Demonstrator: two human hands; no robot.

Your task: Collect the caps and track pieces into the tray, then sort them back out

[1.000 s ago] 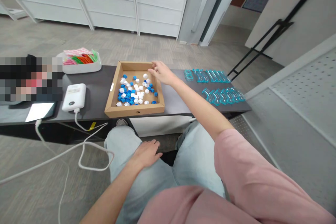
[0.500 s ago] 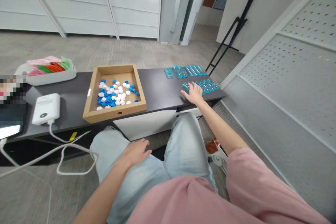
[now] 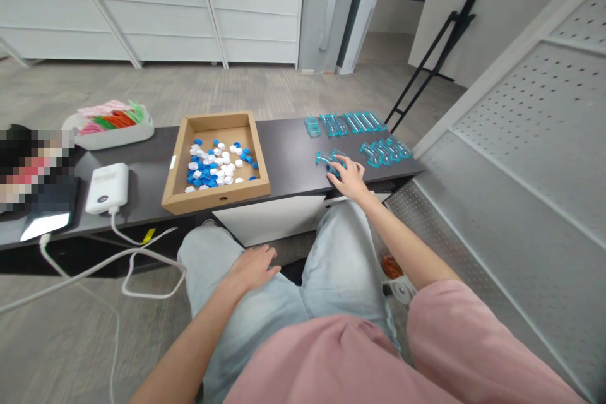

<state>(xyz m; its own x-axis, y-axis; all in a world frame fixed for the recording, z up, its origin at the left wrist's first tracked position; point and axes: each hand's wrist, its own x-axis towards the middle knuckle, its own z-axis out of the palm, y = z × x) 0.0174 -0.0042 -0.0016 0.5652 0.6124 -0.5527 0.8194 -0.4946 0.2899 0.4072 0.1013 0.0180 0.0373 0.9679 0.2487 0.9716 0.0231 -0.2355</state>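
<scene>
My right hand is closed around a clear curved plastic tube piece with teal ends, down at the bench top. The fingers partly hide it, and a second piece may be under them. Just to the right lies a row of similar curved tubes. Behind are straight clear tubes with teal ends, more curved pieces and a small teal-edged clear piece. My left hand rests on my left thigh, open, its fingers loosely stretched and holding nothing.
A cardboard tray holding blue and white hexagonal pieces stands mid-bench. Left of it are a white power bank with cables, a phone and a white basket of colourful strips. A perforated grey panel borders the right side.
My right hand has slid left with the curved tube, leaving a gap to the rest of the front row. The camera view has shifted slightly left. My left hand stays on the thigh.
</scene>
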